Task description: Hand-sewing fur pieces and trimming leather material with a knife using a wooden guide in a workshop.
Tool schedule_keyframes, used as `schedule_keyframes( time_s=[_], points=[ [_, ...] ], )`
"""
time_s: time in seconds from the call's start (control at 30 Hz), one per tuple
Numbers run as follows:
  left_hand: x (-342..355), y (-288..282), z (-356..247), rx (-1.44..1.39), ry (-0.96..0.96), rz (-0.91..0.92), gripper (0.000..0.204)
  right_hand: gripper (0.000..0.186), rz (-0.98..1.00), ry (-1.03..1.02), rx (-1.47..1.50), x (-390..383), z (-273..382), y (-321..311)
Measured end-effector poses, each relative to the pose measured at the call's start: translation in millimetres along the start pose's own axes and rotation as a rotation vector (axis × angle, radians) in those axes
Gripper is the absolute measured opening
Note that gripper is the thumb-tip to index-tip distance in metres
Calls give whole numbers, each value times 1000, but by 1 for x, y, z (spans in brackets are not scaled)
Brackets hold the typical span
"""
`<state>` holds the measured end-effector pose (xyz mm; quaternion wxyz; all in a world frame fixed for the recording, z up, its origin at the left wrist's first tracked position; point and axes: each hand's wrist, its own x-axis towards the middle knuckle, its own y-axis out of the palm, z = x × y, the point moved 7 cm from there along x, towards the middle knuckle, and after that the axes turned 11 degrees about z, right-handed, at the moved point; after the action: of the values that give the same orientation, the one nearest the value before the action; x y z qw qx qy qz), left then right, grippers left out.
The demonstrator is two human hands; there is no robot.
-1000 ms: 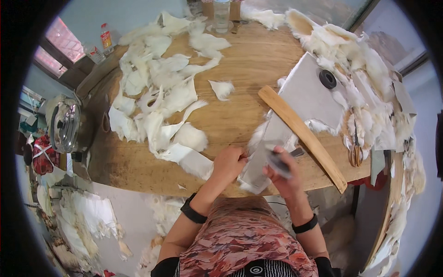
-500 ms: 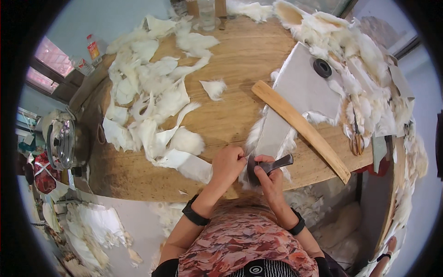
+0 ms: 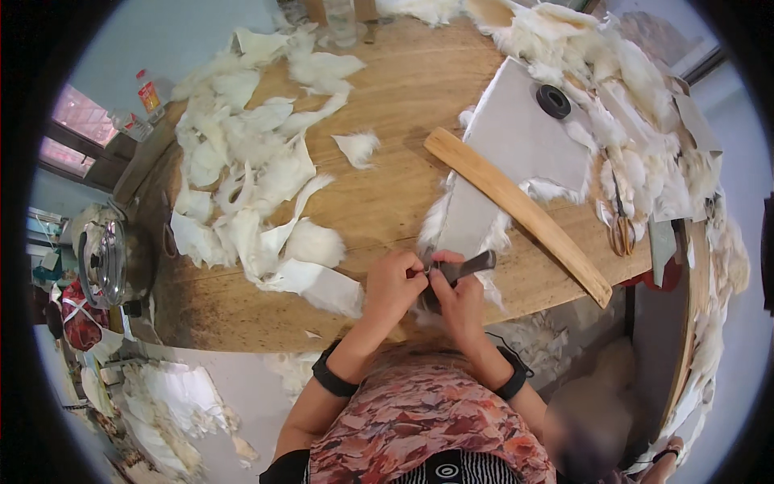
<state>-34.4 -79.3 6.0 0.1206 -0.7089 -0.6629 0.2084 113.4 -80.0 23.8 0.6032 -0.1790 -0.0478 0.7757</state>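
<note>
A white hide (image 3: 472, 211) with a fur edge lies on the table in front of me, its narrow strip running toward my hands. My left hand (image 3: 393, 282) is closed in a pinch at the strip's near end; what sits between its fingertips is too small to make out. Touching it, my right hand (image 3: 459, 294) is closed around a dark tool (image 3: 476, 264). The tool's short handle points right, and part of its broad curved head shows between my hands. A long wooden stick (image 3: 516, 206) lies slantwise across the hide.
A black roll (image 3: 553, 102) rests on the hide's wide part. Fur scraps (image 3: 266, 177) are heaped on the left of the wooden table (image 3: 387, 89), with a small fur piece (image 3: 357, 149) beside them. Scissors (image 3: 621, 230) lie on the right among pelts. A lidded pot (image 3: 117, 258) stands far left.
My right hand has moved closer to my left, so their fingertips now meet. The tool has turned partly under the right hand. The whole view has shifted slightly.
</note>
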Motion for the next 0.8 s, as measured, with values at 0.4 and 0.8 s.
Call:
schedule_keyframes(
  time_s=[0.4, 0.8],
  points=[
    [-15, -11, -10, -369, -65, -52, 5, 23, 263, -4, 305, -20, -31, 14],
    [-11, -84, -55, -220, 206, -485, 18, 20, 513, 23, 449, -18, -4, -8]
  ],
)
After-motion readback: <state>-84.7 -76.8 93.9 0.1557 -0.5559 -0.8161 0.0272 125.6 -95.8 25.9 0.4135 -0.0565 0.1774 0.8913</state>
